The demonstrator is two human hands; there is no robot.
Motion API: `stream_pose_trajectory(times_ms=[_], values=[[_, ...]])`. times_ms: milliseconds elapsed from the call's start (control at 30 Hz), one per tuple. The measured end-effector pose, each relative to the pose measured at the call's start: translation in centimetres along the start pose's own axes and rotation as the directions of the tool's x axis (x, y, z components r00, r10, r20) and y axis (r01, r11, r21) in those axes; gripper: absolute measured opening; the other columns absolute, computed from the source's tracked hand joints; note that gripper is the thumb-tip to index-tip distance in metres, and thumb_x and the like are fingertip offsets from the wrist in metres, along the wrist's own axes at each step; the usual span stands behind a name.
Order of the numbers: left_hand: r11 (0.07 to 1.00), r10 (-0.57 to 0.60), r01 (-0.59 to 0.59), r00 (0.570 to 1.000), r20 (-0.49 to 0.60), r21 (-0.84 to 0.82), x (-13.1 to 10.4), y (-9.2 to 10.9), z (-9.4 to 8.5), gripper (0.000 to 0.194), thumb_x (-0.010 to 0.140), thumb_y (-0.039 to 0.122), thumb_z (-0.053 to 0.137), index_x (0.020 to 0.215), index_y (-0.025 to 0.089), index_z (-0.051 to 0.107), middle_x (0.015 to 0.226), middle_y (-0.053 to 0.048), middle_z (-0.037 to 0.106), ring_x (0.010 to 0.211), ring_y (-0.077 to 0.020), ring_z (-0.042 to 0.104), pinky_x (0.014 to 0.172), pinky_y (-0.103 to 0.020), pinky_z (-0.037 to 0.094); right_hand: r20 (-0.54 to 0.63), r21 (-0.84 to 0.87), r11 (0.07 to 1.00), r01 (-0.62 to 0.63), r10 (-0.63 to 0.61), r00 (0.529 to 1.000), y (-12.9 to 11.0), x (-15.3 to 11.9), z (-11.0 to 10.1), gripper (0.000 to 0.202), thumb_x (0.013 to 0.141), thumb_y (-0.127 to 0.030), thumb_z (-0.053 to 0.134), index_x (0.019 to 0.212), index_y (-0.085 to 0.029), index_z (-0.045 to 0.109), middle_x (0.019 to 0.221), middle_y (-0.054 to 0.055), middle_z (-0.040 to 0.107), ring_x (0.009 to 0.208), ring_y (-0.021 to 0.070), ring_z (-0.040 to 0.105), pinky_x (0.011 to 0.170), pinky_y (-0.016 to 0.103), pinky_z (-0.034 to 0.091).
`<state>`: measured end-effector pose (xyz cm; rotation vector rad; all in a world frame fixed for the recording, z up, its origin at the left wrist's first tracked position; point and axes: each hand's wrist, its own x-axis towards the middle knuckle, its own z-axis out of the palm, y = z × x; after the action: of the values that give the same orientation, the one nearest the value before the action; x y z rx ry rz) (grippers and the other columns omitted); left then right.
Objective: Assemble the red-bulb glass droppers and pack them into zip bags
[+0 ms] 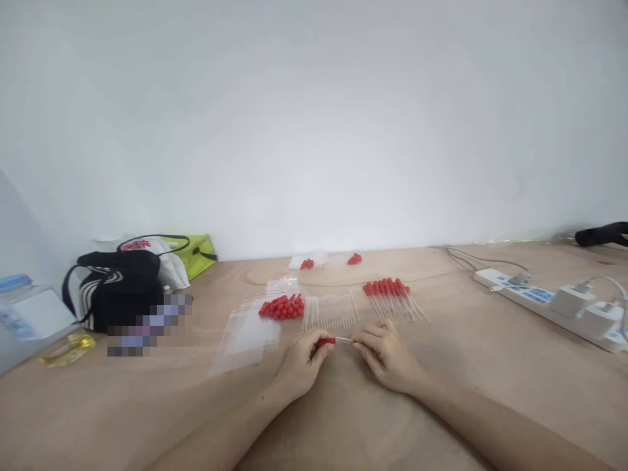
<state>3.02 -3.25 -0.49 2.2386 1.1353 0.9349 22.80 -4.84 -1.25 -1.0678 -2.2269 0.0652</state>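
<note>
At the table (pixel 338 425), left hand (pixel 305 361) pinches a cap (pixel 326 342), right hand (pixel 385 356) its stick (pixel 343 339), seemingly to hold them in line; loose caps (pixel 282 307) and bare sticks (pixel 328 311) lie just beyond, likely for easy reach.

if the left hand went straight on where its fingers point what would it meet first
Likely the bare right hand, facing the left hand across the gap spanned by a thin whitish stick; exact depth is unclear.

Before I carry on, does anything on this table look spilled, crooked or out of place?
Nothing looks spilled or broken. Only the row of thin pale sticks with red tips seems slightly askew: at its right end, sticks slant outward. The loose heap of small red pieces on the clear plastic bags looks ordinary.
</note>
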Motion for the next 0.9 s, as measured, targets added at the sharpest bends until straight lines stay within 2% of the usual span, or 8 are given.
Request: stream_pose_trajectory(times_ms=[233, 433, 633, 900], values=[[0.997, 0.014, -0.011, 0.999, 0.032, -0.073, -0.1, -0.7, 0.4, 0.016, 0.083, 0.024, 0.044, 0.084, 0.015, 0.057, 0.065, 0.000, 0.056, 0.057, -0.0116, 0.054, 0.056, -0.021, 0.042, 0.066, 0.042, 0.999, 0.003, -0.006, 0.998, 0.4, 0.1, 0.1, 0.024, 0.087, -0.020, 0.034, 0.087, -0.020, 0.058, 0.072, 0.002, 0.060, 0.065, 0.0113, 0.050, 0.068, 0.029, 0.025], [0.994, 0.094, -0.096, 0.995, 0.033, 0.052, -0.2, -0.2, 0.0, 0.016, 0.080, 0.023, 0.048, 0.077, 0.016, 0.061, 0.065, -0.001, 0.059, 0.060, -0.0128, 0.054, 0.056, -0.021, 0.040, 0.122, 0.018, 0.997, 0.069, -0.071, 0.990, 0.8, 0.5, 0.0, 0.023, 0.085, -0.017, 0.035, 0.083, -0.020, 0.058, 0.073, 0.001, 0.060, 0.065, 0.0104, 0.050, 0.069, 0.029, 0.023], [0.979, 0.144, -0.151, 0.988, 0.059, 0.139, 0.0, -0.2, 0.0, 0.016, 0.081, 0.024, 0.047, 0.076, 0.016, 0.060, 0.067, -0.002, 0.060, 0.060, -0.0129, 0.053, 0.056, -0.022, 0.040, 0.062, -0.120, 0.989, 0.082, -0.075, 0.995, 0.4, 0.3, 0.2, 0.023, 0.081, -0.014, 0.037, 0.071, -0.018, 0.056, 0.065, 0.000, 0.058, 0.056, 0.0100, 0.043, 0.065, 0.030, 0.019], [0.959, 0.216, -0.238, 0.966, 0.144, 0.153, -0.5, 0.6, -0.4, 0.012, 0.079, 0.020, 0.046, 0.075, 0.016, 0.057, 0.070, -0.003, 0.059, 0.063, -0.0137, 0.054, 0.059, -0.022, 0.041, 0.064, -0.056, 0.996, 0.063, -0.060, 0.996, -0.6, -0.2, 0.6, 0.025, 0.083, -0.016, 0.034, 0.069, -0.018, 0.055, 0.063, 0.001, 0.057, 0.060, 0.0117, 0.045, 0.065, 0.029, 0.020]])
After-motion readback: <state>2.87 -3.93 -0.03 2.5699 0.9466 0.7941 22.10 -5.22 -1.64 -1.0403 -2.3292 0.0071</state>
